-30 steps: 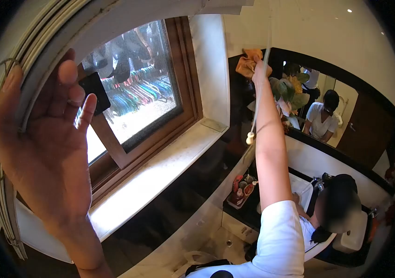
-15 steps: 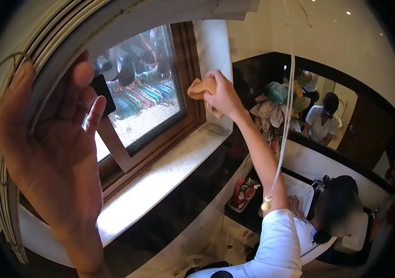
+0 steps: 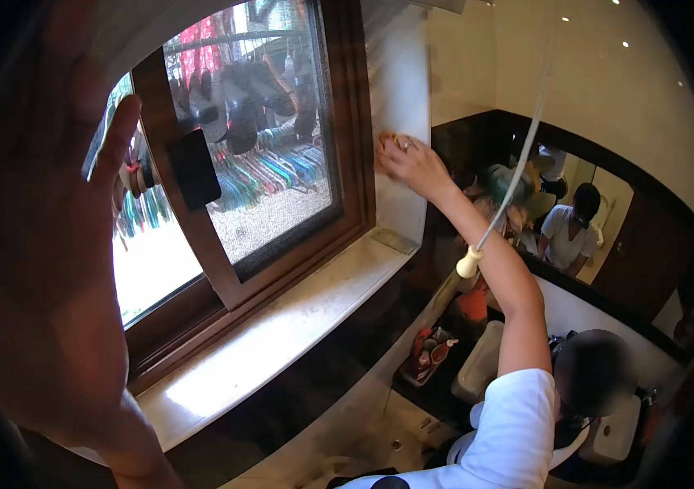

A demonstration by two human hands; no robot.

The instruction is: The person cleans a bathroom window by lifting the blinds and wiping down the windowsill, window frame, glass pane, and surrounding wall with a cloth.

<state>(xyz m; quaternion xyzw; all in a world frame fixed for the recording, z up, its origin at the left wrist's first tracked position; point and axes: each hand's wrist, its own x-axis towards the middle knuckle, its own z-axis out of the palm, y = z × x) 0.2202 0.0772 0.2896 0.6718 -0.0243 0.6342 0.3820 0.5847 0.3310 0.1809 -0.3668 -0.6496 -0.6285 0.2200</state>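
Note:
My right hand point(image 3: 414, 169) presses a crumpled orange-tan cloth point(image 3: 387, 147) against the white side wall point(image 3: 403, 90) of the window recess. Its fingers are bent over the cloth and hide most of it. In the near left foreground my left hand point(image 3: 45, 269) is raised, palm towards me, with its thumb spread apart and its fingers stretched up into shadow. Whether its fingertips touch anything is too dark to tell. Between the hands is a brown wooden sliding window point(image 3: 233, 285) with a dark plate point(image 3: 194, 169) on its frame.
Below the window runs a white sill point(image 3: 282, 326). A pull cord with a cream knob point(image 3: 470, 262) hangs before my right forearm. At lower right another person point(image 3: 595, 375) bends by a sink point(image 3: 614, 432). A tray of small items point(image 3: 427, 356) and a mirror point(image 3: 632, 196) are nearby.
My right hand has moved the cloth onto the side wall of the recess. The view has shifted, and my left hand appears farther left and darker. The cord's knob hangs higher in view.

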